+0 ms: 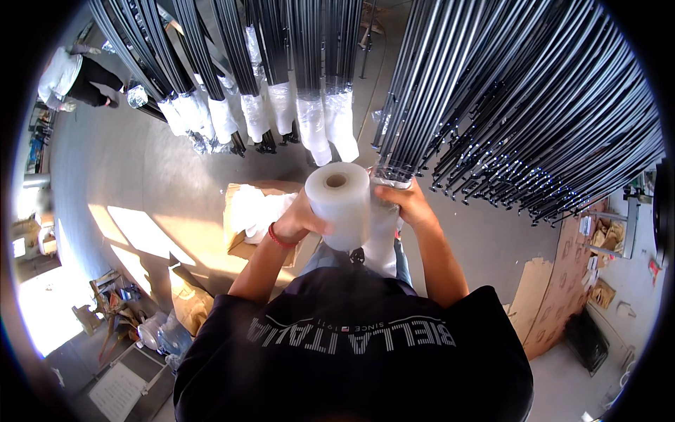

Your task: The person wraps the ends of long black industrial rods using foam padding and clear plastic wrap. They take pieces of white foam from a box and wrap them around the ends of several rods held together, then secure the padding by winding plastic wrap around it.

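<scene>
My left hand is closed around a roll of clear stretch film, which has a cardboard core facing up. Just beside the roll, my right hand is wrapped around the film-covered lower end of a bundle of black rods. A whitish film sleeve hangs below that hand, partly behind the roll. Several neighbouring rod bundles have their ends in white wrapping, a little ahead of the roll. My right fingertips are partly hidden by the sleeve.
Many more bare black rods hang close together on the right. An opened cardboard box with white material stands on the floor to my left. Another person is at the far left. Brown cardboard lines the right side.
</scene>
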Available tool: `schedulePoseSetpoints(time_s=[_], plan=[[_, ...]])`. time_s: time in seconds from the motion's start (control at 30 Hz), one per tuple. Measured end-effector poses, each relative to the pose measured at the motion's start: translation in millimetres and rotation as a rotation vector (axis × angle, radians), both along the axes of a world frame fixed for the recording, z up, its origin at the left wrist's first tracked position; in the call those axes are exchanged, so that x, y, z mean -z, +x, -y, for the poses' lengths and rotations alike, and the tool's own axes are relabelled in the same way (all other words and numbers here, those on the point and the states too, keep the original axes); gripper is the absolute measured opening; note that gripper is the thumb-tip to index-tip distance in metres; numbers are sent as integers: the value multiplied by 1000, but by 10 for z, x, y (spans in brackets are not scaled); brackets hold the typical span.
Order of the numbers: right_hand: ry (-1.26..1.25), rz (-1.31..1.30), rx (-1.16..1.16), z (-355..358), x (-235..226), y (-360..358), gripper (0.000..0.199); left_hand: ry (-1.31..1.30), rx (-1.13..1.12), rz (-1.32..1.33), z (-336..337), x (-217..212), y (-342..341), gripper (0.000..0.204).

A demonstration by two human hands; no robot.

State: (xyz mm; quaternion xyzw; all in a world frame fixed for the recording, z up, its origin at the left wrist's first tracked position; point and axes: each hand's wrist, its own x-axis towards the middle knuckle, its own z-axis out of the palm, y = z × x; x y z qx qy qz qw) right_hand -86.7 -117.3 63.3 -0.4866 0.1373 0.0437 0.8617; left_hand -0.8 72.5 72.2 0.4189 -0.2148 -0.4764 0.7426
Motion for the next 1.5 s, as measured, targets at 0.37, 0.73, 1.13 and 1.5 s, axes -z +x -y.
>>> schedulePoseSetpoints(time_s=[0.37, 0.73, 1.13, 1.5], plan=[[8, -48, 155, -76, 90, -19, 31, 149, 19, 159, 97, -122, 21, 76], [21, 17, 165, -78, 65, -52, 27, 109, 65, 138, 68, 42, -47, 87], [-8, -69, 55, -31, -14, -52, 21, -24, 404, 621, 449, -256, -491, 82], [209, 32, -145, 66, 173, 46, 59, -94, 292, 408, 281, -267, -660, 93]])
